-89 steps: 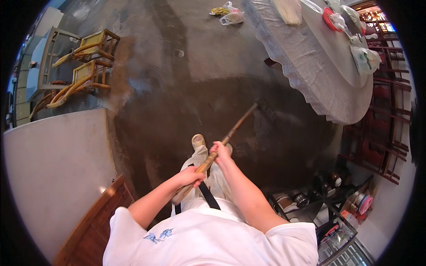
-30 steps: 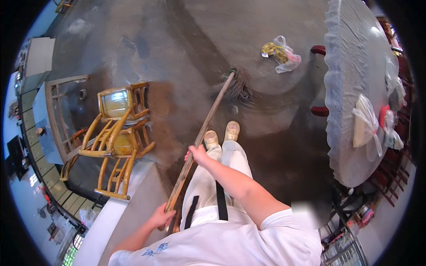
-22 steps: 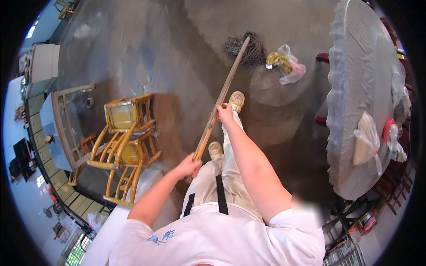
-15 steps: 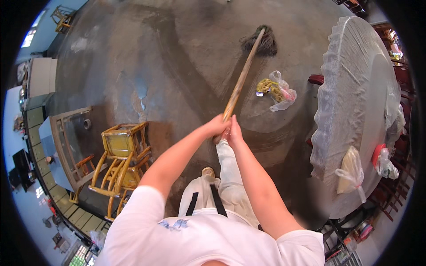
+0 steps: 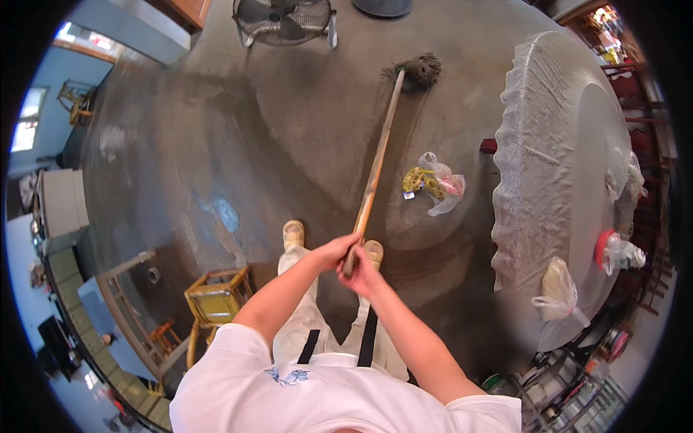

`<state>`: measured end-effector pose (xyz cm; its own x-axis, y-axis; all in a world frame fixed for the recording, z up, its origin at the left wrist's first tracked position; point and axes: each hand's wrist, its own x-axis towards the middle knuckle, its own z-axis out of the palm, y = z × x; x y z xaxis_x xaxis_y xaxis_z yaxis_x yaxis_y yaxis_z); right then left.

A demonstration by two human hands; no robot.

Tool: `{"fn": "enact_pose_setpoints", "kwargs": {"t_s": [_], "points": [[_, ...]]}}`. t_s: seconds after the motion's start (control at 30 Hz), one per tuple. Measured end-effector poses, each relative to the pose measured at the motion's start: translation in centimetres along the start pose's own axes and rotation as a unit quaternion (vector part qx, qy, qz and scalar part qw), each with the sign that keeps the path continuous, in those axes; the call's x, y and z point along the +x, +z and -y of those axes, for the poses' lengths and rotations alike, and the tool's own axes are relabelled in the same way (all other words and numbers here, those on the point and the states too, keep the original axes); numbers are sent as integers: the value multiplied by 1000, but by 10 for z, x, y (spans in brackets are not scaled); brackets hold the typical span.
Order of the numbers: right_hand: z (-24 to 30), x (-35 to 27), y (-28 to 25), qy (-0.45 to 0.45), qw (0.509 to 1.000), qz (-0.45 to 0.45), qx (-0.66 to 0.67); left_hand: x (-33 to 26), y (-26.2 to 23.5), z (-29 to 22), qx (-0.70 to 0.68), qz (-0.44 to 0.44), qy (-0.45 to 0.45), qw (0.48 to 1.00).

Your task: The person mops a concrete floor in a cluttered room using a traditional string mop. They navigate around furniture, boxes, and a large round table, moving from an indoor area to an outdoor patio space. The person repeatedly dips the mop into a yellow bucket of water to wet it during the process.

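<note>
Both my hands are closed around the lower end of a mop (image 5: 377,162) with a long wooden handle. My left hand (image 5: 336,251) wraps the handle a little farther up, and my right hand (image 5: 363,277) grips close to its butt end, the two nearly touching. The dark stringy mop head (image 5: 421,72) lies on the concrete floor well ahead of me, at the end of a damp streak. To the right of the handle, a clear plastic bag with yellowish contents (image 5: 436,183) rests on the floor, apart from the mop.
A round table (image 5: 527,166) under clear plastic sheeting stands at the right, with bags on it. Wooden stools (image 5: 220,296) and a framed cabinet (image 5: 119,303) are at the left. A floor fan (image 5: 284,20) stands far ahead. My feet (image 5: 293,234) are on the floor.
My hands and the mop handle have drawn back toward my body. The mop head has shifted slightly left and its strands have swung right. The view has tilted up, bringing the fan in.
</note>
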<state>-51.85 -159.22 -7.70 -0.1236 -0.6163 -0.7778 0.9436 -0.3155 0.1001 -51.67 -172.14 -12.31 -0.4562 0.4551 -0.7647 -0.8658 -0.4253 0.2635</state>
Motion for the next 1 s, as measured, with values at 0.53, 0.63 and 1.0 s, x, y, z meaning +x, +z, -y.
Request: {"fn": "enact_pose_setpoints", "kwargs": {"t_s": [0.53, 0.63, 1.0], "points": [[-43, 35, 266, -52, 989, -82, 107, -128, -48, -191, 159, -28, -46, 986], [-3, 42, 271, -67, 986, -69, 137, -106, -35, -229, 197, -29, -39, 979], [203, 99, 301, -125, 968, 14, 216, 45, -4, -411, 434, -74, -29, 897]]}}
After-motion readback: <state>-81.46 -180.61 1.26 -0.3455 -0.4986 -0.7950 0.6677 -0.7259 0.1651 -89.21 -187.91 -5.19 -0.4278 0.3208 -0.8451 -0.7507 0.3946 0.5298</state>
